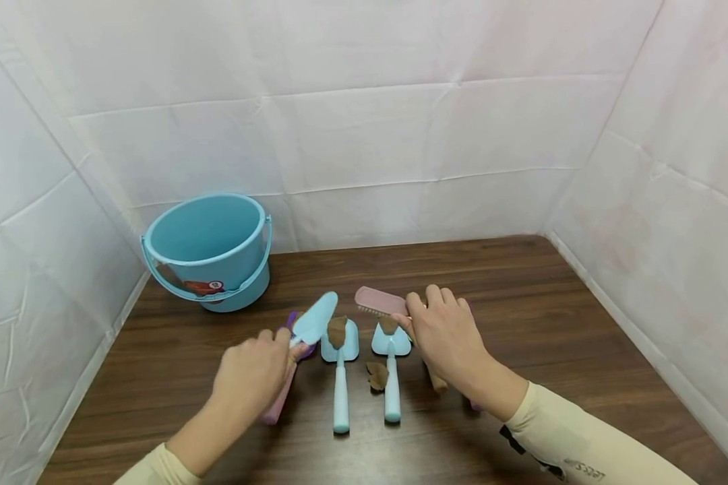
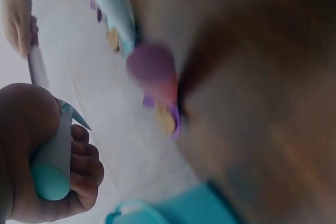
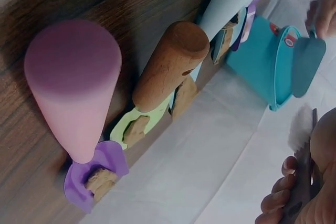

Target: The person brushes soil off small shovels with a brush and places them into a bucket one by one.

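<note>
My left hand (image 1: 251, 369) grips a light blue trowel (image 1: 318, 318), its blade raised and pointing away to the right. In the left wrist view the fingers curl round the pale handle (image 2: 55, 156). A pink brush (image 1: 383, 300) with short bristles is held in my right hand (image 1: 445, 333), bristles facing down. Beneath and between the hands lie two light blue shovels (image 1: 341, 401) (image 1: 392, 391), each with a brown crumpled piece on its blade. Another brown piece (image 1: 377, 376) rests on the table beside the right one's handle.
A light blue bucket (image 1: 239, 266) stands at the back left. Under my left hand lies a pink-handled purple shovel (image 1: 276, 404). Below my right hand are a wooden-handled green shovel (image 3: 152, 115) and another purple shovel (image 3: 113, 153), both bearing brown pieces. White cloth walls (image 1: 364, 141) surround the table.
</note>
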A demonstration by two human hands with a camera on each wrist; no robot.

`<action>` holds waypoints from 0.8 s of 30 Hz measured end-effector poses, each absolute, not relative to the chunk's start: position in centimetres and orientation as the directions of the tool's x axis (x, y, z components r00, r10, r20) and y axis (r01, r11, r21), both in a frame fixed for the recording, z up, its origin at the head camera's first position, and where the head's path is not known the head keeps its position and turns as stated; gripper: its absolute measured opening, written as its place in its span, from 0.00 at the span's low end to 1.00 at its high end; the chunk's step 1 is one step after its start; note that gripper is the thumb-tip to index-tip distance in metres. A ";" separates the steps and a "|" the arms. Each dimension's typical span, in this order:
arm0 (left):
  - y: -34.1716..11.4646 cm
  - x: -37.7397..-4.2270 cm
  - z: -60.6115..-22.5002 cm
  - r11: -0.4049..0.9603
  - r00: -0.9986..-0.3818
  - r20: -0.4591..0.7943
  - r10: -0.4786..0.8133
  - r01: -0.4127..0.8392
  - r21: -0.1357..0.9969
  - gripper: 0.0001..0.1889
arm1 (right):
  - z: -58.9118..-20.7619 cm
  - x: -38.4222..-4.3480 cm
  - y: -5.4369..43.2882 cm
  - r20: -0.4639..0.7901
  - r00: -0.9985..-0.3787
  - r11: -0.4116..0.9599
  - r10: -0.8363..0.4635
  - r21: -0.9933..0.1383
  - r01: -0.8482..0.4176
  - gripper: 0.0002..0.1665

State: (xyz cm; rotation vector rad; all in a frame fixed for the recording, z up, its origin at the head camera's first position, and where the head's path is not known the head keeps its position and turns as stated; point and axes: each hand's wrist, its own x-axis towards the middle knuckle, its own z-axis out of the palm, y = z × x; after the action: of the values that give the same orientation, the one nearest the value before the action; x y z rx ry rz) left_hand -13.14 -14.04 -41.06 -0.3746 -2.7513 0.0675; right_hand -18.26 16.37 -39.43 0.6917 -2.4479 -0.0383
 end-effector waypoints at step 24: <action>-26.5 -25.4 -29.0 0.951 -0.974 0.112 0.195 0.160 -0.263 0.22 | -40.0 -17.3 16.5 0.527 -0.684 0.855 -0.504 0.195 -0.480 0.24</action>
State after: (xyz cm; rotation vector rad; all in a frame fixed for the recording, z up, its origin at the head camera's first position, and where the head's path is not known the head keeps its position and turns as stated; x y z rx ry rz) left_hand -25.41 -26.54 -28.98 -0.2717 -2.9676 0.3829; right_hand -17.30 16.50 -39.97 0.7138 -2.4433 -0.0542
